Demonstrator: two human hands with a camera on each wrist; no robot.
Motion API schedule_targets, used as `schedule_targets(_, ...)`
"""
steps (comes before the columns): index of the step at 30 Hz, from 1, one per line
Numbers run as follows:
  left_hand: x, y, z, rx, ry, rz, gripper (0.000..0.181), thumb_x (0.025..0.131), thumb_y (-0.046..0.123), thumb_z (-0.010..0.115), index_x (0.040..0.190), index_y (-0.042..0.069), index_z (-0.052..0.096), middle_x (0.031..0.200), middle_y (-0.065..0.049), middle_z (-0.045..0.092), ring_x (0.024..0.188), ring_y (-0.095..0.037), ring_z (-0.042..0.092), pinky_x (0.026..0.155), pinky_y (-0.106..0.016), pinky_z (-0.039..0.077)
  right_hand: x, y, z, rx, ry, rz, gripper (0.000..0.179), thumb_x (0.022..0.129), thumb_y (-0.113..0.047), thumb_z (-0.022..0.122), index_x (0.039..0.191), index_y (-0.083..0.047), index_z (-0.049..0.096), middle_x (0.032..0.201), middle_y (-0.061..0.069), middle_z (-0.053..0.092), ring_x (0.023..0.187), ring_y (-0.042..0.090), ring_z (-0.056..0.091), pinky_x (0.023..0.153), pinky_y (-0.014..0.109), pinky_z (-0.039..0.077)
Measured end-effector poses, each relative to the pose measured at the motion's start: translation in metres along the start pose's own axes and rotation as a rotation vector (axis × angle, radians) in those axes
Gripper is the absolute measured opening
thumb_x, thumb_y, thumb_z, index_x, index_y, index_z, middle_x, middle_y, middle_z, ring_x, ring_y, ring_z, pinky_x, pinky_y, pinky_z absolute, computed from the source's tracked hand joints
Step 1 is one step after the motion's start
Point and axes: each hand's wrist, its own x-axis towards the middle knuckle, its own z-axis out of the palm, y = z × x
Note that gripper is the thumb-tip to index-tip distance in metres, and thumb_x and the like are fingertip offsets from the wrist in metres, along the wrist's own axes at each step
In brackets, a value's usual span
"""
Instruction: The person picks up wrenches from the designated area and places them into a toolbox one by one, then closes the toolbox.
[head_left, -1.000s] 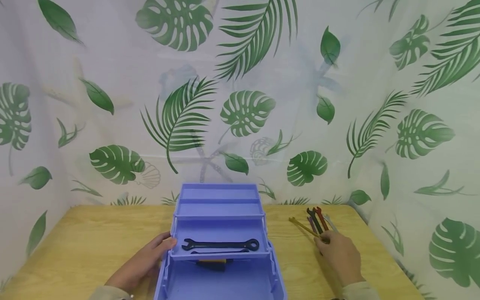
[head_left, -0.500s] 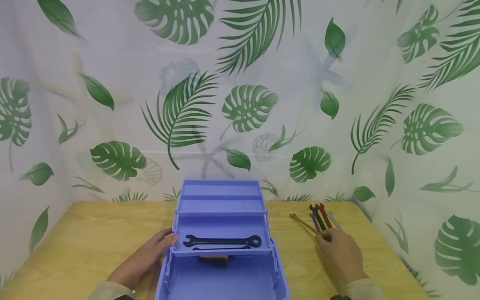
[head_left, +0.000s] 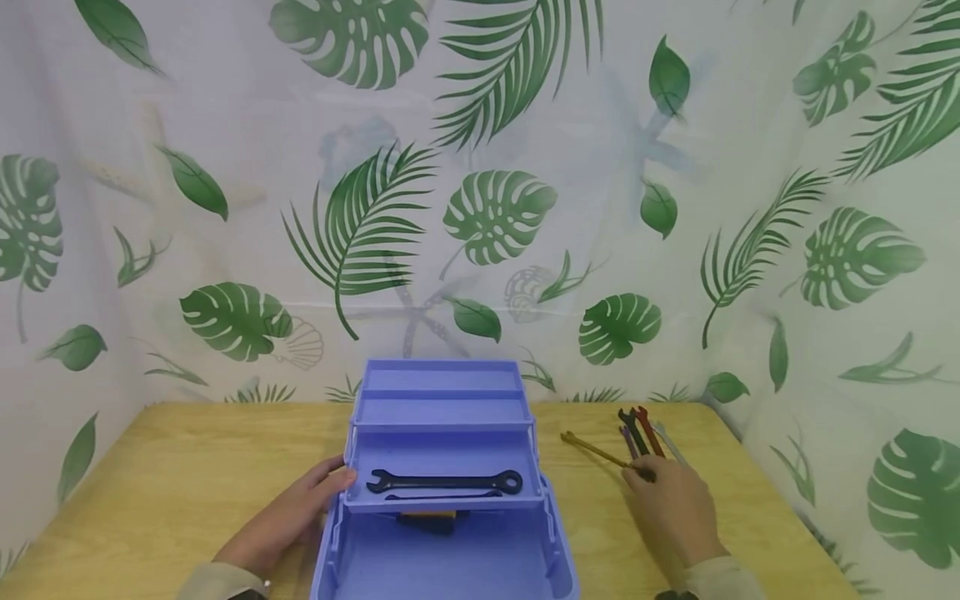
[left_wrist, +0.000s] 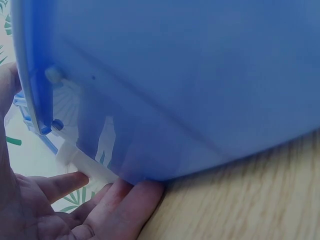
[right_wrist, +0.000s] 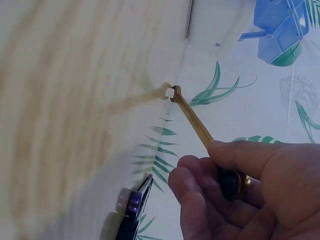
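A blue cantilever toolbox (head_left: 442, 567) stands with its stepped trays raised. My left hand (head_left: 288, 512) grips its left side, the thumb over the tray's edge and the other fingers against the outer wall, as the left wrist view shows. In my right hand (head_left: 675, 508) a gold wrench (head_left: 596, 448) is pinched by its ring end. Its open jaw points away to the left above the table (right_wrist: 60, 100). Near the right hand lie a purple wrench (head_left: 627, 442), a black wrench (head_left: 636, 433), a red wrench (head_left: 649, 431) and a silver wrench (head_left: 670, 442).
A large black wrench (head_left: 442, 482) lies across the lower tray, with a slimmer dark one (head_left: 444, 497) in front. Under that tray, a black-and-yellow tool (head_left: 427, 523) is partly hidden. A leaf-patterned curtain (head_left: 480, 250) hangs behind the table.
My right hand has shifted slightly left with the gold wrench, whose open end now sits farther from the other wrenches. The left hand stays on the toolbox. The view has tilted slightly.
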Motion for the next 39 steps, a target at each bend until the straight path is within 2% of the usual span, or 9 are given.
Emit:
schedule_targets(3,0.0,0.0,-0.001,0.004,0.005,0.005,0.076,0.102,0.048,0.055,0.159,0.003,0.032,0.135,-0.029,0.061,0.114,-0.036,0.065,0.089,-0.051,0.059,0.002,-0.002,0.001,-0.004,0.016,-0.021,0.026,0.096,-0.026,0.073,0.108,-0.003,0.078,0.093,0.009,0.077,0.072,0.019,0.067,0.062,0.042,0.055)
schedule_targets(8,0.0,0.0,-0.002,-0.036,-0.047,0.024,0.077,0.104,0.046,0.053,0.16,0.0,0.026,0.137,-0.031,0.059,0.115,-0.036,0.065,0.088,-0.052,0.06,0.001,-0.007,0.002,0.02,0.018,-0.025,0.027,0.096,-0.025,0.073,0.11,-0.002,0.078,0.09,0.009,0.077,0.064,0.015,0.059,0.054,0.035,0.048)
schedule_targets(10,0.0,0.0,-0.002,-0.044,-0.042,0.017,0.077,0.104,0.047,0.054,0.16,0.001,0.026,0.137,-0.031,0.059,0.115,-0.037,0.065,0.088,-0.053,0.06,0.0,-0.008,0.001,0.025,0.025,-0.031,0.028,0.096,-0.025,0.073,0.111,-0.002,0.078,0.085,0.007,0.076,0.059,0.015,0.054,0.05,0.032,0.043)
schedule_targets(13,0.001,0.0,-0.001,-0.037,-0.024,0.014,0.078,0.103,0.048,0.055,0.16,0.002,0.028,0.137,-0.03,0.059,0.116,-0.037,0.065,0.088,-0.053,0.06,-0.001,-0.008,0.001,0.016,0.054,-0.058,0.028,0.095,-0.026,0.074,0.111,-0.003,0.078,0.08,0.007,0.075,0.056,0.015,0.052,0.048,0.032,0.042)
schedule_targets(20,-0.001,0.001,0.0,-0.019,-0.004,0.034,0.075,0.102,0.045,0.057,0.158,0.001,0.034,0.139,-0.03,0.058,0.116,-0.039,0.064,0.089,-0.055,0.059,-0.003,-0.008,0.002,-0.003,0.096,-0.085,0.026,0.095,-0.026,0.075,0.111,-0.006,0.079,0.085,0.008,0.077,0.057,0.013,0.054,0.046,0.032,0.043)
schedule_targets(23,-0.001,0.001,0.001,-0.018,-0.002,0.043,0.074,0.102,0.044,0.057,0.158,0.001,0.034,0.14,-0.03,0.057,0.118,-0.039,0.063,0.09,-0.055,0.059,-0.003,-0.009,0.001,0.011,0.106,-0.084,0.026,0.096,-0.026,0.074,0.113,-0.006,0.079,0.085,0.009,0.078,0.057,0.012,0.056,0.045,0.032,0.043)
schedule_targets(28,0.001,0.0,0.001,-0.025,-0.008,0.023,0.077,0.101,0.047,0.058,0.159,0.002,0.032,0.139,-0.03,0.058,0.119,-0.04,0.063,0.091,-0.055,0.059,-0.003,-0.011,-0.001,0.066,0.136,-0.062,0.029,0.097,-0.024,0.074,0.117,-0.004,0.077,0.092,0.015,0.078,0.059,0.014,0.063,0.045,0.032,0.043)
schedule_targets(33,0.001,-0.001,0.001,-0.024,-0.024,0.001,0.078,0.103,0.048,0.056,0.16,0.002,0.029,0.139,-0.032,0.057,0.119,-0.04,0.063,0.089,-0.055,0.059,-0.004,-0.012,0.0,0.085,0.205,-0.092,0.027,0.096,-0.023,0.075,0.114,-0.003,0.078,0.091,0.016,0.078,0.066,0.022,0.071,0.048,0.032,0.048)
schedule_targets(39,-0.001,-0.001,-0.001,-0.019,-0.035,0.015,0.077,0.104,0.048,0.054,0.16,0.001,0.028,0.138,-0.031,0.059,0.116,-0.039,0.064,0.087,-0.054,0.06,-0.002,-0.013,0.003,0.084,0.35,-0.186,0.024,0.092,-0.018,0.08,0.109,-0.002,0.079,0.081,0.016,0.077,0.059,0.02,0.069,0.044,0.026,0.042)
